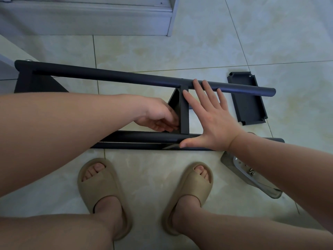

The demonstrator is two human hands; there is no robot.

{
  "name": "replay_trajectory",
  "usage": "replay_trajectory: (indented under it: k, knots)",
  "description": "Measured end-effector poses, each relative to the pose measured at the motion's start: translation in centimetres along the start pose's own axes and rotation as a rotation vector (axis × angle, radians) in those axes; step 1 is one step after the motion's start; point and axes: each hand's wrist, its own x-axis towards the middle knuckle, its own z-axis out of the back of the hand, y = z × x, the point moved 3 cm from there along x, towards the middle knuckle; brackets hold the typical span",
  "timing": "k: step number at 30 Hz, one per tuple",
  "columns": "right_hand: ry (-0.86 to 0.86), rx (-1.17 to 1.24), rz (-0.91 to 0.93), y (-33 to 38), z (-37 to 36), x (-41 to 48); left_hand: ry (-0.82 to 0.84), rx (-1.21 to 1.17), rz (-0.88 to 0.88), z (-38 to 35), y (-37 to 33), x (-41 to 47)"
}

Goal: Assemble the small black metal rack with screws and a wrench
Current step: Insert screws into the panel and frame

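The black metal rack lies on the tiled floor: a long far tube [117, 76], a near tube [144, 138] and an upright shelf panel [183, 112] fixed between them. My left hand [158, 116] reaches in against the left face of that panel, its fingertips hidden behind it. My right hand [210, 120] is flat with fingers spread on the right side of the panel, thumb on the near tube, fingertips at the far tube. A loose black shelf panel [246, 100] lies on the floor to the right.
A clear plastic bag [252, 175] with screws lies at the lower right, partly under my right forearm. My feet in tan slippers [102, 186] stand close to the near tube. A white cabinet base [90, 17] runs along the far side.
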Motion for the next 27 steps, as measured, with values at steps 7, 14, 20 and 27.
replay_trajectory:
  k: [7,14,20,27]
  knots:
    - [0.002,0.004,-0.006,0.0,0.05,-0.06,0.154,0.005,0.019,-0.91,0.24,-0.33]
    - [0.003,0.001,-0.007,0.07,0.1,-0.04,0.233,-0.012,0.063,-0.97,0.32,-0.48]
    - [-0.005,0.005,-0.003,0.13,0.07,-0.02,0.259,-0.035,0.08,-0.82,-0.09,-0.66]
    - [-0.01,-0.005,-0.002,0.18,0.14,-0.08,0.226,0.033,0.073,-0.63,-0.42,-0.5]
